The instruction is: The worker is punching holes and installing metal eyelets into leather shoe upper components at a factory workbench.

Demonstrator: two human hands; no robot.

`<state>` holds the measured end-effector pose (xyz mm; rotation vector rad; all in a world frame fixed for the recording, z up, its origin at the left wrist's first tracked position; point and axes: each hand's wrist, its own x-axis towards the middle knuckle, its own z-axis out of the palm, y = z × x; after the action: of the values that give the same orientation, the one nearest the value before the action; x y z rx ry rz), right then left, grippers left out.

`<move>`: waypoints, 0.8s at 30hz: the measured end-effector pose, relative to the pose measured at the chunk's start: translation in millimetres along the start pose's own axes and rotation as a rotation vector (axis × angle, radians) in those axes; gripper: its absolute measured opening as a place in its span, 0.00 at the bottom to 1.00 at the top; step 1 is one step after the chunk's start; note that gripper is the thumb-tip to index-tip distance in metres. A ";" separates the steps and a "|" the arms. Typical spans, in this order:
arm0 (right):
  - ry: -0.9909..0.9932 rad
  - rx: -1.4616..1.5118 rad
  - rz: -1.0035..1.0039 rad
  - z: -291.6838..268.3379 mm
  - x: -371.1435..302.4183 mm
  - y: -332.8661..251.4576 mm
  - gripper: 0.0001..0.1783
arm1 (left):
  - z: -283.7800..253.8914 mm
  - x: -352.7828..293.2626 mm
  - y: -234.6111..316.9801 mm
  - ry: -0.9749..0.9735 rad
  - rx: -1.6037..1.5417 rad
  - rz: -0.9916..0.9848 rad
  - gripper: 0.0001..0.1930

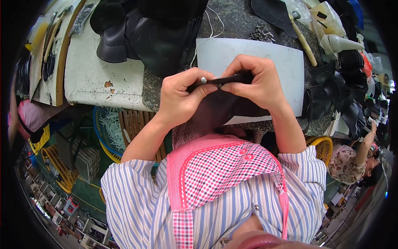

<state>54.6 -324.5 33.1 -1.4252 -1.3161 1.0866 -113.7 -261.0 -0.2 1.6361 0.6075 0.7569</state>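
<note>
My left hand [180, 93] and my right hand [261, 85] hold a black leather-like piece [213, 108] between them, over the near part of a white board [284, 62]. Both thumbs press close together at its upper edge, with the fingers curled behind. The lower part of the piece hangs down toward my apron and is a little blurred. From between the fingers of my left hand pokes the pale round tip of a thin tool [203, 80]; the rest of it is hidden.
Black leather-like pieces [161, 37] are piled at the far left, and more [327, 89] lie at right. Behind the white board are a small heap of metal bits [262, 33], a hammer [304, 41] and a white bottle [342, 43]. A person [352, 162] sits at right.
</note>
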 end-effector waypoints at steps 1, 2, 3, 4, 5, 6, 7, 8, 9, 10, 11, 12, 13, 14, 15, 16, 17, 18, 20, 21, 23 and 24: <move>0.034 -0.049 0.024 0.4 -1.4 -2.6 0.06 | 2.8 -0.6 -0.7 0.038 0.049 0.081 0.09; 0.067 -0.097 0.048 1.4 -3.0 -4.6 0.06 | 5.1 -1.1 -1.5 0.038 0.048 0.080 0.09; 0.066 -0.097 0.049 4.0 -5.7 -2.8 0.06 | 7.4 -1.8 -2.4 0.082 0.160 0.274 0.11; 0.117 0.071 0.010 6.9 -8.3 2.8 0.06 | 10.1 -0.8 -4.6 0.123 0.271 0.472 0.12; 0.167 0.239 -0.030 9.0 -11.0 6.6 0.06 | 14.0 -2.0 -7.4 0.180 0.356 0.604 0.13; 0.152 0.319 -0.063 9.2 -14.1 7.3 0.06 | 15.3 -1.6 -9.6 0.198 0.412 0.703 0.13; 0.151 0.320 -0.062 10.7 -16.3 8.0 0.06 | 15.8 -3.2 -10.7 0.217 0.472 0.799 0.12; 0.142 0.395 -0.027 12.0 -18.2 8.6 0.07 | 15.4 -3.7 -12.8 0.217 0.473 0.798 0.12; 0.133 0.470 0.009 13.3 -20.2 9.1 0.07 | 14.2 -3.3 -15.4 0.237 0.518 0.865 0.11; 0.136 0.466 0.010 13.7 -21.9 9.5 0.07 | 14.4 -1.9 -17.3 0.256 0.558 0.934 0.11; 0.144 0.453 -0.026 14.4 -23.5 9.8 0.07 | 15.2 -1.6 -17.0 0.257 0.552 0.936 0.11; 0.152 0.438 -0.063 14.7 -25.1 10.1 0.07 | 16.1 -1.6 -16.2 0.258 0.492 0.901 0.11; 0.151 0.435 -0.063 14.3 -26.5 10.7 0.07 | 17.5 -2.2 -15.2 0.262 0.436 0.864 0.12; 0.146 0.414 -0.097 13.9 -27.8 11.2 0.08 | 19.4 -2.8 -14.7 0.265 0.434 0.865 0.12; 0.140 0.393 -0.132 13.2 -28.8 11.2 0.08 | 21.7 -3.3 -14.2 0.259 0.329 0.795 0.12; 0.139 0.390 -0.130 11.9 -29.3 8.8 0.08 | 23.0 -4.0 -14.3 0.252 0.223 0.723 0.13; 0.136 0.203 -0.219 9.5 -29.3 4.2 0.09 | 23.3 -4.0 -14.8 0.255 0.221 0.723 0.13; 0.132 0.014 -0.306 8.0 -29.0 0.7 0.10 | 23.4 -3.5 -15.3 0.243 0.176 0.677 0.13; 0.131 -0.182 -0.420 5.7 -24.7 -1.7 0.10 | 22.9 -3.6 -13.1 0.232 0.136 0.633 0.14; 0.131 -0.380 -0.532 5.0 -22.3 -2.4 0.11 | 21.5 -4.8 -10.4 0.175 0.114 0.480 0.12; 0.118 -0.466 -0.587 3.6 -19.5 -4.1 0.11 | 18.7 -3.5 -5.3 0.114 0.087 0.331 0.10; 0.066 -0.471 -0.616 0.6 -17.4 -6.8 0.11 | 16.9 -0.7 -0.7 0.027 -0.035 0.172 0.09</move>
<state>51.6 -341.6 40.2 -1.2198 -1.8736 0.3303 -101.4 -272.3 -3.0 1.6630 0.4736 0.9116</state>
